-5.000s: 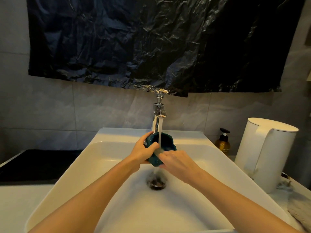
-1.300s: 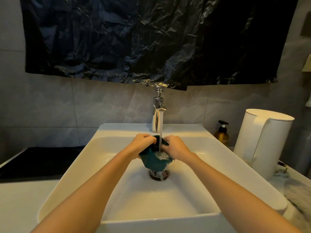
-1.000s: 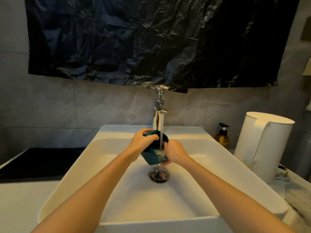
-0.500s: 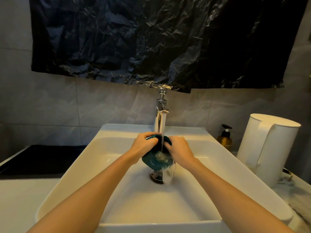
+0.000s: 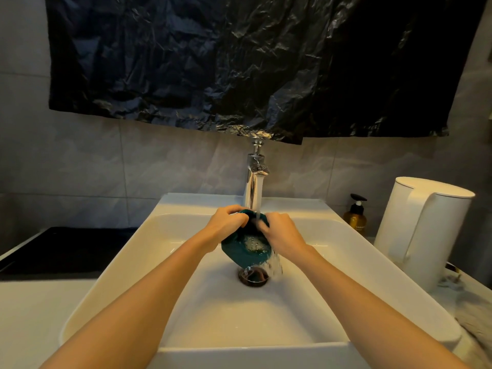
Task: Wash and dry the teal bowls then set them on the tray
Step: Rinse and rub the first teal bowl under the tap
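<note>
A small teal bowl (image 5: 241,250) is tilted toward me under the running tap (image 5: 255,182), above the drain of the white sink (image 5: 170,275). Water pools in the bowl and spills off its lower right edge. My left hand (image 5: 226,225) grips the bowl's upper left rim with curled fingers. My right hand (image 5: 282,234) holds the upper right rim, its fingers curled over the edge into the bowl. No tray or other bowl is in view.
A white kettle (image 5: 423,233) stands on the counter to the right, an amber pump bottle (image 5: 355,217) beside it. A grey cloth (image 5: 476,318) lies at the far right. A black hob (image 5: 64,251) sits to the left. Black plastic sheet (image 5: 239,62) hangs above the tap.
The bowl has been turned and tilted under the stream; water now spills from its lower right edge. Both hands keep hold of the rim, shifting slightly around it.
</note>
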A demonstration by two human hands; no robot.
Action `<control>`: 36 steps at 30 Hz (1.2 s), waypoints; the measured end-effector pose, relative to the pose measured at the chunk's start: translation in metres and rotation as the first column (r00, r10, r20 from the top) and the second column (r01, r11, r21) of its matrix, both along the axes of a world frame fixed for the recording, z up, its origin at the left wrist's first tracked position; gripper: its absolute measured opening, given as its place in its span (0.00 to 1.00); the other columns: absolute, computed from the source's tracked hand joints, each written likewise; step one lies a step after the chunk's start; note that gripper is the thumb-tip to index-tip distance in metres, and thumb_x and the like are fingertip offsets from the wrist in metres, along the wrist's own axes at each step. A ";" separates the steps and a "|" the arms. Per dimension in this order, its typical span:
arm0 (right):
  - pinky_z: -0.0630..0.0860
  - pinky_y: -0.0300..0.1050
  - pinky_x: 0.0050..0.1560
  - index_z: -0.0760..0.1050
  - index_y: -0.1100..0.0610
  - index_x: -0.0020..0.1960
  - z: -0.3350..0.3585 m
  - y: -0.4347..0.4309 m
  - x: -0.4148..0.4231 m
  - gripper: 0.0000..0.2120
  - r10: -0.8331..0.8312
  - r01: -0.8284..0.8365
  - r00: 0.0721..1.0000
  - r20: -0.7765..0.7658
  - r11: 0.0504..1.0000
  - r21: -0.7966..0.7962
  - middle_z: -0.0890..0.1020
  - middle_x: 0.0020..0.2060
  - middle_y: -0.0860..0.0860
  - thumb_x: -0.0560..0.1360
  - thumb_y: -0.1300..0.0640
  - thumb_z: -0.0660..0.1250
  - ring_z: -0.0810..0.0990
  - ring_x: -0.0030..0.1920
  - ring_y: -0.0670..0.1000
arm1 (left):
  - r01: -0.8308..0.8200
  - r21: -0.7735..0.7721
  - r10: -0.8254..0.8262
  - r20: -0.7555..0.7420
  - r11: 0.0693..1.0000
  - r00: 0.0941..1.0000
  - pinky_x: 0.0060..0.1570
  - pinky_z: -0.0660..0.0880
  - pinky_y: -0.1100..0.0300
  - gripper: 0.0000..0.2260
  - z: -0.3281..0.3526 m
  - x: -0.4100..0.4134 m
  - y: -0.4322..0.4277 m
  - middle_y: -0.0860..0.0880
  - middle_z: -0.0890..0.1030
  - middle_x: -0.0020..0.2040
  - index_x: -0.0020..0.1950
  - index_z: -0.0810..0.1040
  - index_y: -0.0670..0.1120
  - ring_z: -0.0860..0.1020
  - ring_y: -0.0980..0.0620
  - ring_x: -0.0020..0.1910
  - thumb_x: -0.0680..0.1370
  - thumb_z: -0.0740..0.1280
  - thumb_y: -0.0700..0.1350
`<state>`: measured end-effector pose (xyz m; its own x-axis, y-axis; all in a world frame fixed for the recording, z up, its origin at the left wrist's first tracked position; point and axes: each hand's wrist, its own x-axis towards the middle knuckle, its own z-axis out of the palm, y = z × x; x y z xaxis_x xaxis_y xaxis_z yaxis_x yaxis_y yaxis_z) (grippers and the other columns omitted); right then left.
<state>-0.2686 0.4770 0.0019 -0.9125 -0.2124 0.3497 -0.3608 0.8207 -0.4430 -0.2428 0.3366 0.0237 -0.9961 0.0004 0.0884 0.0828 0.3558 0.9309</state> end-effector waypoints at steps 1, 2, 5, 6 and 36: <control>0.72 0.50 0.42 0.75 0.60 0.51 0.001 0.000 0.001 0.09 0.030 -0.030 1.000 -0.005 1.000 -0.001 0.81 0.47 0.60 0.80 0.58 0.58 0.78 0.46 0.61 | 0.009 0.004 -0.009 0.012 1.000 1.000 0.41 0.72 0.60 0.13 0.000 0.000 0.000 0.49 0.77 0.43 0.53 0.77 0.50 0.73 0.54 0.41 0.75 0.59 0.37; 0.73 0.50 0.44 0.73 0.59 0.53 0.001 0.001 0.000 0.07 0.061 -0.061 0.998 -0.001 0.998 -0.017 0.81 0.49 0.60 0.79 0.59 0.58 0.78 0.48 0.61 | 0.019 0.011 -0.020 0.023 1.000 1.000 0.43 0.73 0.59 0.13 0.000 0.000 0.000 0.48 0.77 0.44 0.54 0.77 0.50 0.74 0.53 0.42 0.75 0.60 0.37; 0.76 0.51 0.48 0.69 0.58 0.57 0.004 0.002 0.005 0.07 0.042 -0.035 0.996 0.078 0.996 -0.086 0.79 0.53 0.58 0.80 0.61 0.56 0.77 0.50 0.57 | 0.012 0.077 -0.014 0.031 0.997 0.999 0.50 0.75 0.57 0.13 -0.001 -0.001 0.004 0.46 0.78 0.53 0.60 0.75 0.52 0.75 0.49 0.50 0.76 0.63 0.41; 0.75 0.49 0.47 0.68 0.59 0.57 0.004 0.001 0.005 0.07 0.022 -0.009 0.993 0.117 0.994 -0.111 0.78 0.54 0.58 0.81 0.61 0.56 0.76 0.50 0.56 | -0.004 0.107 0.001 0.028 0.994 1.000 0.52 0.75 0.57 0.13 0.000 -0.001 0.005 0.46 0.77 0.55 0.60 0.73 0.52 0.75 0.49 0.52 0.76 0.64 0.43; 0.80 0.47 0.33 0.74 0.55 0.57 0.001 0.000 0.004 0.10 0.082 0.146 0.897 0.434 0.872 -0.467 0.80 0.52 0.57 0.80 0.56 0.57 0.82 0.45 0.57 | -0.060 0.209 0.071 -0.047 0.976 0.996 0.40 0.72 0.65 0.10 -0.001 0.001 0.008 0.48 0.77 0.47 0.51 0.79 0.50 0.74 0.52 0.45 0.77 0.61 0.38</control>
<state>-0.2651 0.4766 0.0025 -0.9954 -0.0915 -0.0269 -0.0196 0.4723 -0.8812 -0.2413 0.3450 0.0230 -0.9872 -0.0886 0.1328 0.1173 0.1615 0.9799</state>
